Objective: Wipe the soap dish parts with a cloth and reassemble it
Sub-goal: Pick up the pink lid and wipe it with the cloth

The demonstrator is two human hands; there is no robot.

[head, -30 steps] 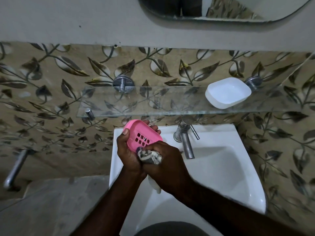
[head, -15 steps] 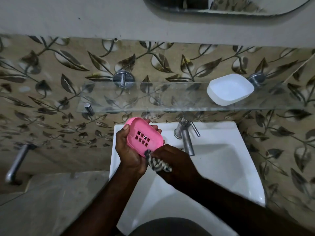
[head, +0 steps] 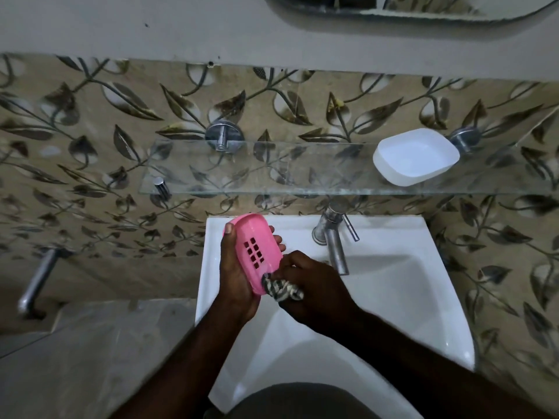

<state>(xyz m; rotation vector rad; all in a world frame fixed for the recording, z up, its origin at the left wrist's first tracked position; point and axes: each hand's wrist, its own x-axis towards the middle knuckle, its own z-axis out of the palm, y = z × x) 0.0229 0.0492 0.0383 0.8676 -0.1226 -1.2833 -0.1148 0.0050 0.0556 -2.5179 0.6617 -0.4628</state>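
We are in the wiping step: our left hand grips the pink slotted tray, and our right hand pinches the striped cloth against its near end. Next, likely, we seat it in the white base on the glass shelf, up-right of both hands.

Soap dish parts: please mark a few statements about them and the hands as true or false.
1. The left hand holds the pink slotted tray above the sink. True.
2. The white base lies inside the sink. False: it sits on the glass shelf.
3. The right hand holds a striped cloth against the tray's near end. True.
4. The tray is already fitted onto the white base. False: the two parts are apart.
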